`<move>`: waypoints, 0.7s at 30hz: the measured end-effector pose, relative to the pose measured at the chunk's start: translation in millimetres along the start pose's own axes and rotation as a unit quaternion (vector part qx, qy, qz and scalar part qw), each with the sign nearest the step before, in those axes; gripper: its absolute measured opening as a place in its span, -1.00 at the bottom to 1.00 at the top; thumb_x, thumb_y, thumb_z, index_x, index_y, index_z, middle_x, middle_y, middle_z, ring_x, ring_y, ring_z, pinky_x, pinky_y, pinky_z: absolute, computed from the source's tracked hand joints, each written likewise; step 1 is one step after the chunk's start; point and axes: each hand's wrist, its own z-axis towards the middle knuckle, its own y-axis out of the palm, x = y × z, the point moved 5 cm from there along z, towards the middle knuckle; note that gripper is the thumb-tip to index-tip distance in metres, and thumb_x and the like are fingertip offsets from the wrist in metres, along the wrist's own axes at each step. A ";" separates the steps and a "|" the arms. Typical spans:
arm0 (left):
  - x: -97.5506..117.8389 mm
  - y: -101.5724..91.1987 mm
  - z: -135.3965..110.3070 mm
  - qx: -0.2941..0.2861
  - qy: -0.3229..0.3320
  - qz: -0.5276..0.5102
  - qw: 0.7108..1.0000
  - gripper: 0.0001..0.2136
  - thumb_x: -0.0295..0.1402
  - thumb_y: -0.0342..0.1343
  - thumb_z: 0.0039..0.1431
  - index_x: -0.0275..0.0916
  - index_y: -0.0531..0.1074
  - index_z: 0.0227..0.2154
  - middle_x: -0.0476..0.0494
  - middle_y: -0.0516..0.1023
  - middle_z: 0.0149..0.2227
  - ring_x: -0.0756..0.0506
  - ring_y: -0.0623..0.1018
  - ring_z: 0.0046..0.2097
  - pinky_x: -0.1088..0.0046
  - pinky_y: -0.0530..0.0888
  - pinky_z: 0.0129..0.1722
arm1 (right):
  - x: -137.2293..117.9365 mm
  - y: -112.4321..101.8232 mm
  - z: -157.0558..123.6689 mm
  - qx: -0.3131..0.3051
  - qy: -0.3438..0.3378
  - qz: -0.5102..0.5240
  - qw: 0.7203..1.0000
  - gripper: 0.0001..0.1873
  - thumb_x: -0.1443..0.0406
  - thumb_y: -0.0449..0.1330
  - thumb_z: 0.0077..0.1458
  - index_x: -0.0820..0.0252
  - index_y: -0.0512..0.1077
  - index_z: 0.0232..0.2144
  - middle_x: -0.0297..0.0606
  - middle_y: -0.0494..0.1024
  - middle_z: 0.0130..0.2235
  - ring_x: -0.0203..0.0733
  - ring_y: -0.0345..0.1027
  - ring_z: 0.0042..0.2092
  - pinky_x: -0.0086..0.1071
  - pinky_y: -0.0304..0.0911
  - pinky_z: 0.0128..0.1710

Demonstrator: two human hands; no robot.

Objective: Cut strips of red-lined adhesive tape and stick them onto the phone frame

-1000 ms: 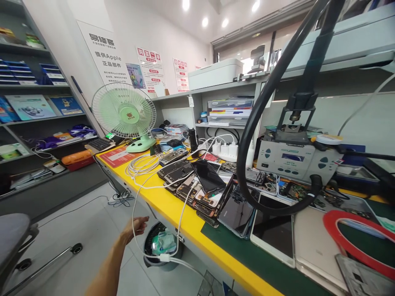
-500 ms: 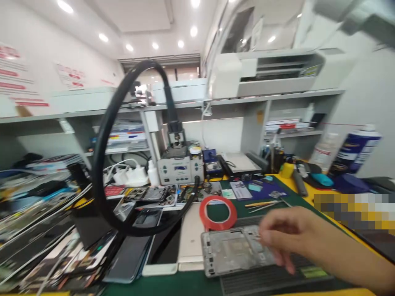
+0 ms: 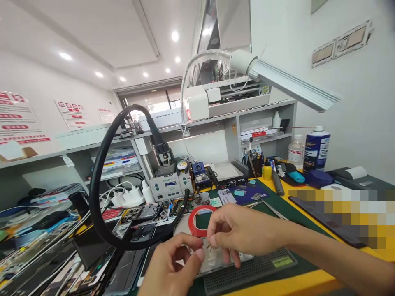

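A silver-grey phone frame (image 3: 216, 261) lies on a dark ribbed mat (image 3: 247, 273), largely covered by my hands. My right hand (image 3: 239, 230) hovers over it, thumb and forefinger pinched at a tiny thing I cannot make out. Close by on the left, my left hand (image 3: 174, 263) is curled at the frame's left end, its thumb and forefinger tips brought together. Whatever sits between those tips is too small to name. Just behind the hands lies a roll of red tape (image 3: 194, 222).
Tweezers (image 3: 274, 209) lie right of the tape on the green mat. A black hose (image 3: 98, 176) arches from the hot-air station (image 3: 168, 187). Piled phones and parts (image 3: 89, 250) fill the left. A spray can (image 3: 316, 150) and yellow bottle (image 3: 267, 170) stand at right.
My left hand has come into view beside the phone frame. My right hand has moved left over the frame, its fingers pinching. The camera view has turned right and tilted.
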 end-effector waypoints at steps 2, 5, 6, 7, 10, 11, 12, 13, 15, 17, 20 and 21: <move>3.9 17.7 6.5 -0.037 -0.020 -0.015 0.999 -0.63 0.00 0.32 -0.07 -0.26 0.56 -0.43 0.08 0.31 -0.66 0.08 0.20 -0.65 0.57 0.03 -0.70 | -3.1 0.7 -7.5 0.005 0.003 -0.022 1.000 -0.88 0.39 0.07 0.16 0.24 0.43 -0.34 -0.38 0.49 -0.56 -0.37 0.34 -0.62 -0.57 0.23 -0.59; 3.0 28.9 7.9 -0.043 -0.014 -0.025 0.999 -0.64 -0.05 0.35 -0.08 -0.30 0.53 -0.56 0.05 0.34 -0.67 0.10 0.20 -0.65 0.59 0.04 -0.68 | -6.4 1.9 -15.9 0.008 0.014 -0.042 0.999 -0.86 0.39 0.07 0.16 0.25 0.44 -0.36 -0.36 0.48 -0.56 -0.36 0.35 -0.60 -0.57 0.25 -0.59; 1.5 29.8 7.1 -0.035 -0.009 -0.035 0.999 -0.63 -0.05 0.36 -0.10 -0.31 0.52 -0.58 0.03 0.36 -0.67 0.11 0.20 -0.65 0.60 0.04 -0.68 | -7.1 2.2 -17.9 0.008 0.015 -0.043 0.999 -0.85 0.38 0.07 0.17 0.26 0.44 -0.35 -0.36 0.48 -0.56 -0.36 0.35 -0.60 -0.56 0.26 -0.59; -0.3 30.2 6.0 -0.027 -0.007 -0.050 0.998 -0.63 -0.05 0.37 -0.12 -0.31 0.52 -0.60 0.02 0.37 -0.67 0.11 0.21 -0.66 0.60 0.04 -0.68 | -7.6 1.9 -19.8 0.014 0.011 -0.038 0.999 -0.84 0.38 0.06 0.18 0.25 0.45 -0.32 -0.34 0.50 -0.53 -0.35 0.35 -0.59 -0.56 0.27 -0.59; -8.6 30.7 2.7 0.002 -0.034 -0.106 0.994 -0.60 0.01 0.38 -0.15 -0.29 0.54 -0.57 0.04 0.34 -0.75 0.12 0.16 -0.72 0.62 -0.01 -0.74 | -6.1 -2.1 -26.7 0.069 -0.016 0.008 0.997 -0.78 0.33 0.05 0.24 0.21 0.44 -0.11 -0.26 0.54 -0.37 -0.30 0.44 -0.49 -0.54 0.31 -0.57; -11.5 31.4 1.7 0.012 -0.049 -0.128 0.990 -0.59 0.03 0.38 -0.15 -0.28 0.56 -0.55 0.05 0.32 -0.78 0.12 0.14 -0.74 0.63 -0.02 -0.76 | -3.6 -3.0 -29.6 0.090 -0.023 0.026 0.995 -0.75 0.30 0.05 0.26 0.19 0.43 -0.06 -0.25 0.54 -0.34 -0.27 0.46 -0.46 -0.53 0.33 -0.56; -14.1 32.6 0.9 0.021 -0.063 -0.154 0.986 -0.58 0.06 0.38 -0.17 -0.27 0.57 -0.53 0.06 0.30 -0.81 0.12 0.11 -0.76 0.64 -0.02 -0.78 | -0.1 -3.2 -32.5 0.108 -0.027 0.041 0.993 -0.74 0.26 0.06 0.28 0.18 0.43 -0.04 -0.25 0.53 -0.35 -0.25 0.47 -0.44 -0.53 0.33 -0.56; -16.2 34.2 0.2 0.029 -0.075 -0.180 0.980 -0.56 0.07 0.38 -0.19 -0.27 0.58 -0.52 0.07 0.28 -0.83 0.13 0.10 -0.77 0.65 -0.02 -0.79 | 4.3 -2.1 -35.2 0.122 -0.027 0.053 0.991 -0.73 0.22 0.07 0.29 0.19 0.44 -0.04 -0.27 0.52 -0.40 -0.23 0.46 -0.44 -0.52 0.33 -0.56; -18.8 38.4 -1.1 0.042 -0.087 -0.231 0.968 -0.54 0.08 0.41 -0.26 -0.28 0.60 -0.51 0.06 0.28 -0.84 0.13 0.11 -0.78 0.67 0.01 -0.80 | 14.1 2.4 -39.6 0.146 -0.016 0.073 0.986 -0.71 0.16 0.11 0.28 0.19 0.47 -0.08 -0.31 0.49 -0.46 -0.24 0.41 -0.45 -0.50 0.33 -0.54; -19.4 43.4 -2.5 0.048 -0.090 -0.260 0.960 -0.53 0.06 0.44 -0.29 -0.29 0.62 -0.50 0.04 0.30 -0.84 0.14 0.13 -0.78 0.68 0.02 -0.80 | 21.9 8.3 -42.4 0.173 -0.003 0.082 0.981 -0.70 0.11 0.13 0.28 0.17 0.49 -0.10 -0.32 0.50 -0.45 -0.27 0.36 -0.47 -0.49 0.33 -0.52; -17.9 50.2 -5.4 0.049 -0.087 -0.275 0.956 -0.51 0.06 0.45 -0.31 -0.30 0.64 -0.47 0.02 0.32 -0.84 0.15 0.15 -0.79 0.70 0.02 -0.80 | 22.4 16.2 -42.6 0.196 -0.019 0.091 0.976 -0.72 0.10 0.13 0.28 0.14 0.52 -0.16 -0.32 0.52 -0.42 -0.28 0.34 -0.43 -0.51 0.30 -0.50; -17.0 51.9 -6.5 0.049 -0.086 -0.276 0.956 -0.50 0.07 0.44 -0.32 -0.31 0.64 -0.46 0.01 0.33 -0.84 0.15 0.16 -0.79 0.70 0.02 -0.79 | 19.9 17.8 -42.0 0.199 -0.035 0.099 0.974 -0.73 0.12 0.13 0.29 0.15 0.53 -0.19 -0.31 0.52 -0.41 -0.27 0.35 -0.40 -0.51 0.30 -0.49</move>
